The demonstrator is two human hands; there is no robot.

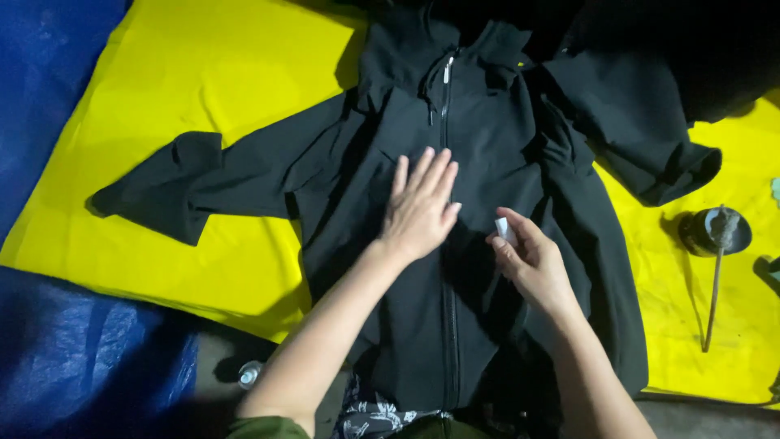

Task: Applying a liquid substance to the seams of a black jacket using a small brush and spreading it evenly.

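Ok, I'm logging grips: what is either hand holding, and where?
The right hand pinches a small white piece by its lower end. The left hand holds nothing, lying flat on the black jacket.

A yellow sheet (pixel 244 73) is spread over a blue tarp (pixel 49 358), which shows at the left and lower left. On the yellow sheet lies a black zip jacket (pixel 455 325), front up, sleeves spread out to both sides. At the right a small dark bowl (pixel 715 232) stands on the sheet, with a thin stick (pixel 713 301) leaning from it.
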